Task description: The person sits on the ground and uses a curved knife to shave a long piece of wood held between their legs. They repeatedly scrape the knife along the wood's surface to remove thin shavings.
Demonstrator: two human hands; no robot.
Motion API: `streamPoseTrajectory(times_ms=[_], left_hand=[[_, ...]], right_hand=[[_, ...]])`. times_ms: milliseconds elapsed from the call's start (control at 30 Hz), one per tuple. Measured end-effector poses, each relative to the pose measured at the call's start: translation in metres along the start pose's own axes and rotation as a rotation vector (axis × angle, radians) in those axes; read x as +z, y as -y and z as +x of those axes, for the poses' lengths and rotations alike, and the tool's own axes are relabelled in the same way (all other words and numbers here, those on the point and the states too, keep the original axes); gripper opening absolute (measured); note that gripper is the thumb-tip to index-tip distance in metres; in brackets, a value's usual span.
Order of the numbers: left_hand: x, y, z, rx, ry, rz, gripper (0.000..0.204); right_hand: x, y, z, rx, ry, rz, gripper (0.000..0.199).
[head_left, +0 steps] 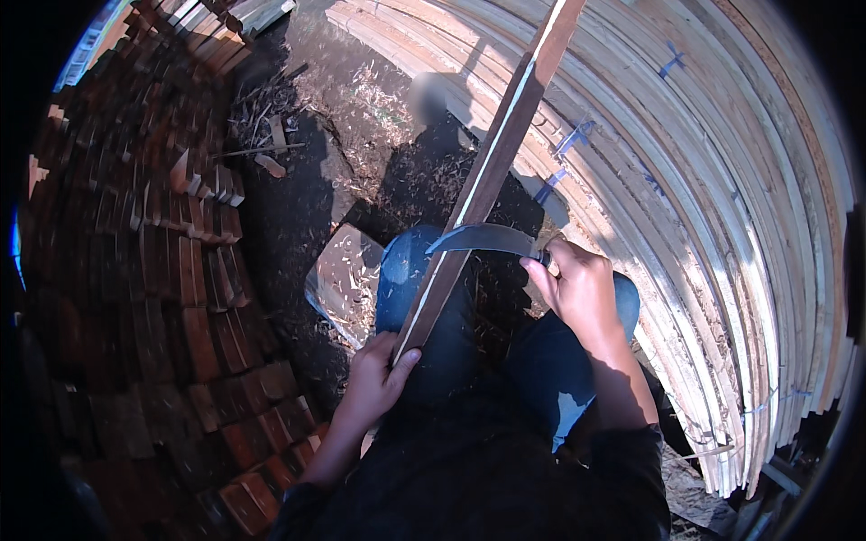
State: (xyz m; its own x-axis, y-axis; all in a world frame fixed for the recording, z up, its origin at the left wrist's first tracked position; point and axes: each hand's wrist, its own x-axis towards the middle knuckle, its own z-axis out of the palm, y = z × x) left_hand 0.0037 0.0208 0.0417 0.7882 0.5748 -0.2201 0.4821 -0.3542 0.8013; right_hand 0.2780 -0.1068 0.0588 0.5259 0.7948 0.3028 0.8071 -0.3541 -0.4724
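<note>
before me, the left hand clasps the seven o'clock end of a wooden strip slanting toward one; the right hand grips a curved blade crossing it. the wood looks stiff, light, best held below the blade.

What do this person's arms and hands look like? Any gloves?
No gloves: the left hand and right hand are bare, with no rings or watch visible. Dark, almost black sleeves leave both forearms uncovered.

A curved knife crosses a plank — brown, slanted.
</note>
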Motion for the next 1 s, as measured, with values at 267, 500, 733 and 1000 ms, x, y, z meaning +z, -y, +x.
streamPoseTrajectory(times_ms=[267,500,733,1000], left_hand=[[0.005,0.026,0.0,-0.25,0.172,-0.601,0.035],[0.004,0.03,0.011,-0.308,0.226,-0.575,0.039],[0.012,0.029,0.004,-0.368,0.161,-0.584,0.037],[0.012,0.026,-0.013,-0.396,0.161,-0.589,0.035]], right_hand=[[-0.004,-0.001,0.016,-0.055,0.025,-0.082,0.038],[-0.005,-0.009,0.035,-0.126,0.001,-0.25,0.041],[-0.002,-0.057,0.083,0.289,-0.151,-0.352,0.052],[-0.024,-0.046,0.053,0.141,-0.073,-0.202,0.038]])
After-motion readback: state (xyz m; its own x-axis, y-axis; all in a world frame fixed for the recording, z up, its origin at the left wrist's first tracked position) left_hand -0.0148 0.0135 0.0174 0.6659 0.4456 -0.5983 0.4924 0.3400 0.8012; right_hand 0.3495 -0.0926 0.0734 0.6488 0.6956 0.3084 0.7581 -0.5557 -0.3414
